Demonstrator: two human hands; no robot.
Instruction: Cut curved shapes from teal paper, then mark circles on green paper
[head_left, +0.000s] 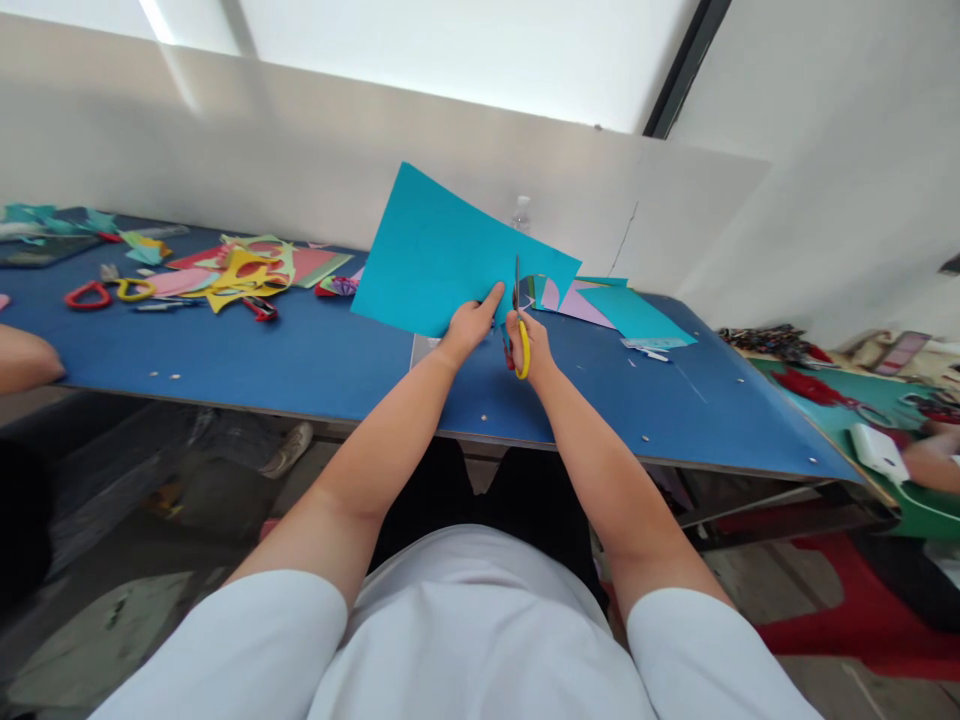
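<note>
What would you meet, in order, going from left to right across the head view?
Another person's arm, loose scissors, yellow cut paper, left hand, right hand, loose blue sheet, white box.

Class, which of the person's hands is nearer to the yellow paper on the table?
Left. The left hand, gripping the blue sheet, is right of the yellow paper; the right hand, on the scissors, is farther right.

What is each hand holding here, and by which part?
The left hand holds a sheet of blue paper by its lower edge; the right hand holds a pair of scissors by the handles.
</note>
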